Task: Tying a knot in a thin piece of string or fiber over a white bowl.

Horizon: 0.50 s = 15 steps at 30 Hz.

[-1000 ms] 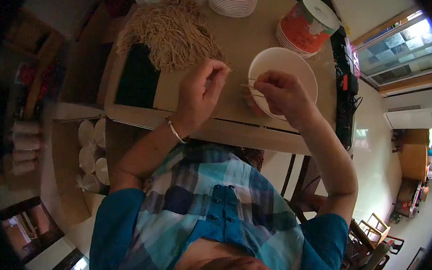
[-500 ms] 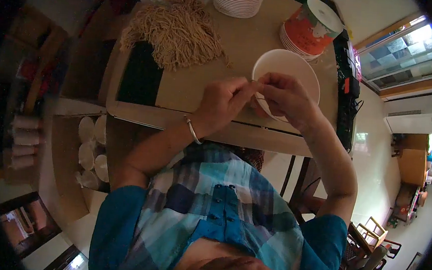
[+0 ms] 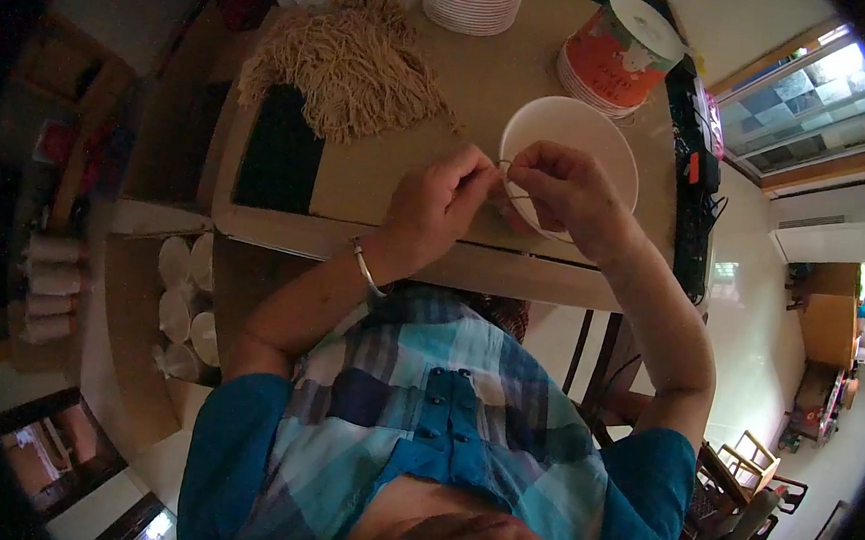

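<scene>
A white-lined paper bucket [image 3: 601, 156] tilts on the table in front of me, its mouth facing up toward me. At its near left rim my left hand [image 3: 437, 205] pinches a thin cord [image 3: 505, 163] between thumb and fingertips. My right hand [image 3: 573, 192], over the bucket's mouth, pinches the same cord a little to the right. A short loop of it shows between the fingertips, and a thin length runs below the right fingers across the rim. Whether the cord passes through the bucket wall is hidden by my hands.
A heap of tan cords [image 3: 346, 73] lies at the back left of the cardboard-topped table [image 3: 389, 177]. Behind stand a stack of white buckets [image 3: 471, 2] and a stack of orange-red printed buckets [image 3: 618, 57]. A power strip [image 3: 698, 168] with cables runs along the right edge. A cardboard box [image 3: 142, 340] holds several rolls.
My left hand has drawn slightly left and down, away from the right hand, opening a gap with the cord across it. The right hand stays nearly in place.
</scene>
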Each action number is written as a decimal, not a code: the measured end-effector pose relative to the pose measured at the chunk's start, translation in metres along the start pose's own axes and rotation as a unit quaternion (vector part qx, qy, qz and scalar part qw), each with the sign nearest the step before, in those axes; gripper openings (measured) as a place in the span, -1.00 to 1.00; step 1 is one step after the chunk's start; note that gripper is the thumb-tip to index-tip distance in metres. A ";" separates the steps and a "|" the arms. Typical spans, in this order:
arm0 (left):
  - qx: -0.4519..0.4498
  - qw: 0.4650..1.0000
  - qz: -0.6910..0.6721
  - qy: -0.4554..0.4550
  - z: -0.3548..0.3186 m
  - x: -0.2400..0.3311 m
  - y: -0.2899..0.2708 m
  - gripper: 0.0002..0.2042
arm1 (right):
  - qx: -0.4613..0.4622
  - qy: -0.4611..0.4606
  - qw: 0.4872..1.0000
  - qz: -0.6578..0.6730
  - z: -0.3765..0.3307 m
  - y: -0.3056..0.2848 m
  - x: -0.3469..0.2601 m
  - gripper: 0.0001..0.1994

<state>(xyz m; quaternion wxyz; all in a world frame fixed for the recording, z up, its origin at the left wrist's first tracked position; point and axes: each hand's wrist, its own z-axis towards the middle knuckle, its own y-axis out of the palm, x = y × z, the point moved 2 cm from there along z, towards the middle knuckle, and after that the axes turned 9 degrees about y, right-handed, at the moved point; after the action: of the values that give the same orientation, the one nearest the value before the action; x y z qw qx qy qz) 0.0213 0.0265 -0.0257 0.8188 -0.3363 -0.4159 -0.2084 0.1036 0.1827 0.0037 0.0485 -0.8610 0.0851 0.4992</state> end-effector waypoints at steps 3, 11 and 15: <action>0.003 0.999 0.022 0.036 0.000 0.001 -0.005 -0.94 | 0.013 0.001 1.000 -0.013 -0.003 0.001 -0.002 -0.93; 0.017 0.975 0.150 0.161 0.007 0.010 -0.010 -0.89 | 0.024 -0.039 0.998 -0.052 0.000 0.000 0.002 -0.93; 0.030 0.981 0.112 0.158 0.012 0.004 -0.008 -0.89 | 0.041 -0.121 0.986 -0.108 0.006 -0.003 0.011 -0.95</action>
<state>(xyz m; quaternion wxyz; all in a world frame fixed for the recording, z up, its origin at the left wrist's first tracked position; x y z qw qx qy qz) 0.0118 0.0290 -0.0145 0.9023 -0.3188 -0.2467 -0.1531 0.1039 0.1859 -0.0086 0.1470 -0.7959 0.0056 0.5872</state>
